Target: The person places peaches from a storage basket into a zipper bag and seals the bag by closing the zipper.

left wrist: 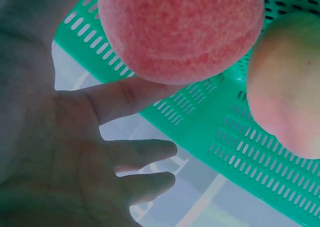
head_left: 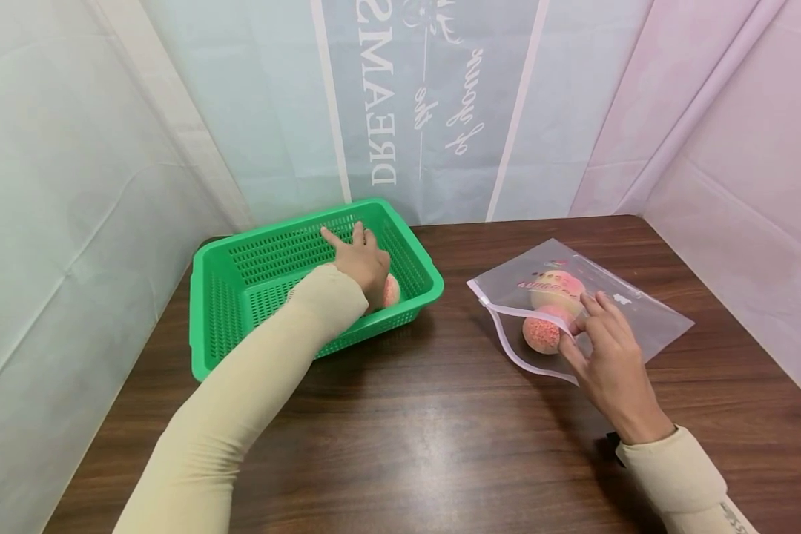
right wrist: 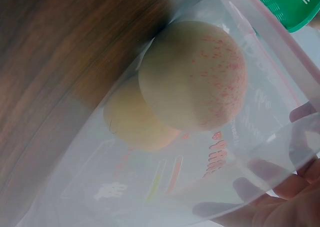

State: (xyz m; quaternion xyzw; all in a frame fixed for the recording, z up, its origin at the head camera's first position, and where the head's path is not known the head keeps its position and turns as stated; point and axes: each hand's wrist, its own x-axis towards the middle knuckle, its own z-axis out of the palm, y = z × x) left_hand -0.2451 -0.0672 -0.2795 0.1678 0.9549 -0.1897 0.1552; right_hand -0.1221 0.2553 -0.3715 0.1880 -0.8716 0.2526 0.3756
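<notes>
My left hand (head_left: pixel 363 265) reaches down inside a green plastic basket (head_left: pixel 203 311), fingers spread. In the left wrist view its index finger touches the edge of a red peach (left wrist: pixel 182 32), while the other fingers extend straight beside it. A paler peach (left wrist: pixel 287 87) lies next to that one in the basket. On the right, my right hand (head_left: pixel 610 360) pinches the edge of a clear zip bag (head_left: pixel 647 315) at its mouth between thumb and fingers. Two peaches lie inside the bag: a speckled pink one (head_left: pixel 544 334) near the opening and a yellowish-pink one (head_left: pixel 557 285) behind.
The basket and bag rest on a dark brown wooden table (head_left: pixel 414 430), basket at the back left. A pale cloth backdrop (head_left: pixel 427 111) with printed lettering hangs behind the table, and white sheets (head_left: pixel 60 222) enclose the sides.
</notes>
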